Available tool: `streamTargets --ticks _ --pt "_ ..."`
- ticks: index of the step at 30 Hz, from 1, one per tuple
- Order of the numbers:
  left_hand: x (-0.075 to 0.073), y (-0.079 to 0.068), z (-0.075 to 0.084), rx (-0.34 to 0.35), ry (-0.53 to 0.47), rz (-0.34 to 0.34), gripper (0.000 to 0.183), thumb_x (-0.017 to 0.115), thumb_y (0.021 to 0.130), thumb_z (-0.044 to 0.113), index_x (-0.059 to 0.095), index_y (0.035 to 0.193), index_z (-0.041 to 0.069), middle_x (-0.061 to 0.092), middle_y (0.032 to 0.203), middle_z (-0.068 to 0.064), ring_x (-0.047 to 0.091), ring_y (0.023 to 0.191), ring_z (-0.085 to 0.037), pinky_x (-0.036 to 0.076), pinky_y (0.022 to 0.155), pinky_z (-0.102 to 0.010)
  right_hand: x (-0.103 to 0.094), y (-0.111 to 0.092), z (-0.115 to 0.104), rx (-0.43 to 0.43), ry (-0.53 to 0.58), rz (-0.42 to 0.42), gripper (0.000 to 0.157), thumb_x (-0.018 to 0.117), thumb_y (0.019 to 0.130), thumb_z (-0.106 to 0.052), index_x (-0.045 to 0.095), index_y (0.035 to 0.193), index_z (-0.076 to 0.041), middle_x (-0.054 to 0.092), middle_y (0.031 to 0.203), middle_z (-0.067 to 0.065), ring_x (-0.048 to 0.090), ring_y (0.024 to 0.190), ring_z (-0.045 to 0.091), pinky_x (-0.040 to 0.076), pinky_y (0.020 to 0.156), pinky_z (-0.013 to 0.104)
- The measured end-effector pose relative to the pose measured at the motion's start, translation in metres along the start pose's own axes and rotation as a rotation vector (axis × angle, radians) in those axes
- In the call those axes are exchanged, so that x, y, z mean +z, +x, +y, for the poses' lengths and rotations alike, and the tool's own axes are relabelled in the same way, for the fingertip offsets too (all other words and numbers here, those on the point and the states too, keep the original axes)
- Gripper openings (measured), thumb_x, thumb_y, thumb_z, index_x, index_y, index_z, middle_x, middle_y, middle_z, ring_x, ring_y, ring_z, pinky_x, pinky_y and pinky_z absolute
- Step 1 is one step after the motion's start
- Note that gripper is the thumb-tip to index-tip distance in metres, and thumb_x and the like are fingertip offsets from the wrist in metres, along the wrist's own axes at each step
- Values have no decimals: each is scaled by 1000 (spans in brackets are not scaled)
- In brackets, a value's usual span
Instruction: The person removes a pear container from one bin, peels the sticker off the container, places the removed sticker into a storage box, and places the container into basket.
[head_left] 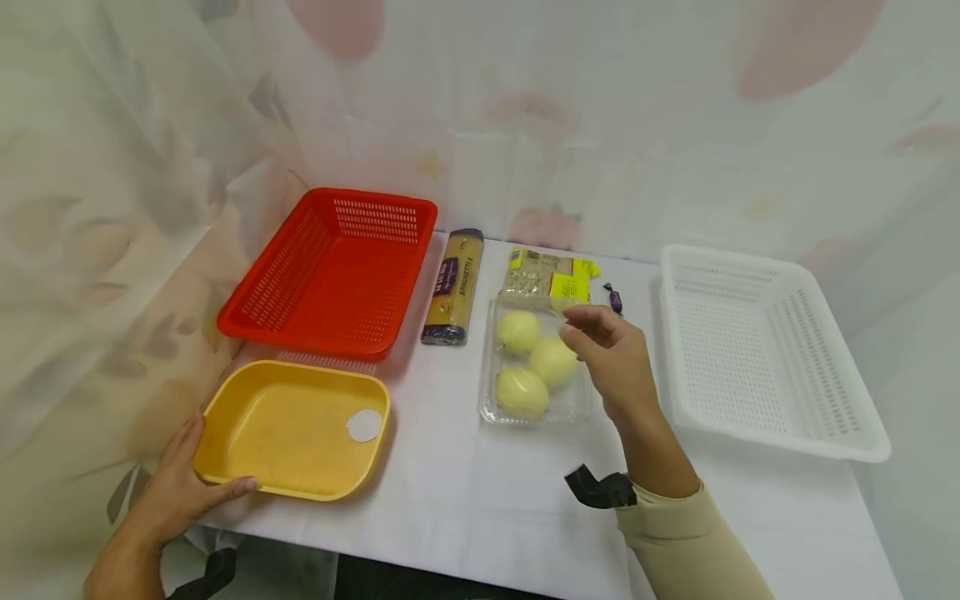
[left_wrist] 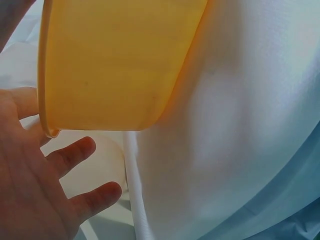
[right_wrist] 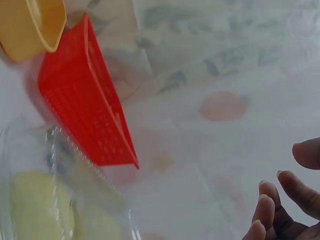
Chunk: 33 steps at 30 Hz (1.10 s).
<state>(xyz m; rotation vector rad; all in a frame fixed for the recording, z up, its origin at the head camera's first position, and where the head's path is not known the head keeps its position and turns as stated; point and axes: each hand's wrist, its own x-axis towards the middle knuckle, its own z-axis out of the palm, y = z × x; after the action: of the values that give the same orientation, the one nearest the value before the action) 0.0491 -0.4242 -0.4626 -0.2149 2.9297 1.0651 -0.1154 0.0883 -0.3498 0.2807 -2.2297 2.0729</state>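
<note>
My left hand (head_left: 176,483) lies against the near left corner of a yellow plastic tub (head_left: 292,429), its thumb along the front rim and its fingers along the side. In the left wrist view, two straight fingers (left_wrist: 97,197) stand off the tub. My right hand (head_left: 618,362) hangs over the right side of a clear plastic box (head_left: 491,408) with pale yellow-green round fruits (head_left: 521,393) inside. Its fingers are loosely bent, and the right wrist view shows nothing between thumb and fingertips (right_wrist: 287,177). A white round piece (head_left: 364,426) is in the tub's right end.
A red basket (head_left: 300,333) stands behind the tub, and a white basket (head_left: 847,367) is at the right. Between them lie a spaghetti pack (head_left: 453,287), a yellow-ended clear bag (head_left: 543,275) and a purple-wrapped candy (head_left: 614,298). The white table's front edge (head_left: 420,571) is near me.
</note>
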Motion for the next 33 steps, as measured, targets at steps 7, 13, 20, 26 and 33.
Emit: streamTargets --ticks 7,13,20,26,33 --pt "0 -1 1 -8 5 -4 123 83 74 30 -8 149 -5 -5 151 -37 -2 135 -56 2 101 -71 -21 0 29 83 -20 105 23 67 91 -10 65 112 0 62 104 13 58 85 21 47 62 26" --pt "0 -1 1 -13 13 -3 122 82 75 31 -8 150 -5 -4 151 -37 -2 136 -55 2 101 -71 -31 1 57 280 -65 166 30 66 92 -18 62 120 -6 60 105 9 56 95 22 48 71 31" --pt "-2 1 6 -25 3 12 118 81 77 31 -5 150 -5 -1 150 -38 4 133 -60 3 101 -72 -35 0 87 430 -55 149 47 69 91 -28 54 132 -11 55 108 8 53 101 23 43 84 41" --pt "-12 5 37 -27 -49 78 110 76 83 31 -4 153 2 -2 154 -31 5 134 -58 2 101 -71 -36 -1 98 447 -68 150 51 69 90 -26 52 134 -9 53 106 9 51 96 24 45 80 39" --pt "-20 15 91 45 -146 237 100 75 85 20 4 156 27 14 158 -15 18 140 -36 18 106 -16 -34 2 104 476 -80 159 52 68 90 -23 51 137 -9 52 109 11 52 98 27 46 79 39"
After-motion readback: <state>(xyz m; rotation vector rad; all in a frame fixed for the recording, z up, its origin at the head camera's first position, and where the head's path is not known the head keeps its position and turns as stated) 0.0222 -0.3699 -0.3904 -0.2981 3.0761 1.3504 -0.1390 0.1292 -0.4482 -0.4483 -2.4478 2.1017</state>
